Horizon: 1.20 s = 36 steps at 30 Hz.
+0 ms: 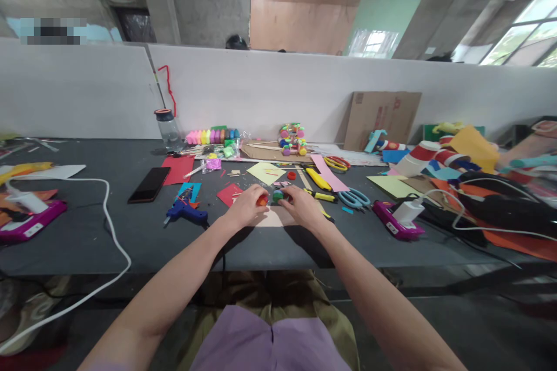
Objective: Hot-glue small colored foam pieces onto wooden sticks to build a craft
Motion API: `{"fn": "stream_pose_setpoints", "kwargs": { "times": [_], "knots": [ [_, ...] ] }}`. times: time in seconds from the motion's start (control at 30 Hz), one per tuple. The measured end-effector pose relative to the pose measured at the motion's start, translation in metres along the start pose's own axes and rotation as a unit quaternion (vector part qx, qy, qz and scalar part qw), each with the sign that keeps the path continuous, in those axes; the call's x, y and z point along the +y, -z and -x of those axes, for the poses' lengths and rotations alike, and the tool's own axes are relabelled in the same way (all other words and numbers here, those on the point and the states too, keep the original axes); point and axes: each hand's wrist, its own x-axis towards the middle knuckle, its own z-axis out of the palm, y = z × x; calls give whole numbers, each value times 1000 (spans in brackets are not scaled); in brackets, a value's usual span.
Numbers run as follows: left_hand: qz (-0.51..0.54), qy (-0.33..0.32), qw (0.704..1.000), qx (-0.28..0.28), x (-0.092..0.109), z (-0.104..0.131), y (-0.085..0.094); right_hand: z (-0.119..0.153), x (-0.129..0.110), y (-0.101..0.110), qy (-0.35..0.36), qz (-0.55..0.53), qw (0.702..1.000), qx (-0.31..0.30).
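My left hand (pixel 248 207) is closed round a small orange-red piece (pixel 261 200) above a pale sheet (pixel 275 217) near the table's front. Just to the right, my right hand (pixel 300 204) has its fingertips on a small green round piece (pixel 277 195); thumb and fingers are curled about it. A red ring-like piece (pixel 291 175) lies behind my right hand. Beside my left hand is a red paper square (pixel 228 193) with small sticks on it. A pale yellow sheet (pixel 266 173) lies farther back.
A blue glue gun (pixel 187 212) and black phone (pixel 149 185) lie left. Right are a yellow cutter (pixel 318 178), blue-handled scissors (pixel 354 199) and a purple power strip (pixel 398 222). A bottle (pixel 169 130) and colourful model (pixel 293 139) stand behind.
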Motion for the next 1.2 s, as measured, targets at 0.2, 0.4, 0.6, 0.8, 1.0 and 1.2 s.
{"fn": "stream_pose_setpoints", "kwargs": {
  "times": [0.2, 0.4, 0.6, 0.8, 1.0, 1.2],
  "knots": [
    [-30, -9, 999, -8, 2, 1, -6, -15, -2, -7, 35, 99, 994, -4],
    [-38, 18, 998, 42, 2, 1, 4, -9, 3, -13, 42, 149, 988, 21],
    [234, 137, 950, 153, 1, -2, 22, -3, 10, -12, 16, 113, 992, 55],
    [486, 193, 829, 196, -9, -9, 36, -2, 7, -17, 26, 91, 993, 70],
    [537, 208, 780, 244, -19, -9, 42, 1, -11, -14, 100, 64, 991, 62],
    [486, 222, 807, 252, -15, -11, 39, -6, -54, -16, 101, 90, 990, -33]
  ]
}}
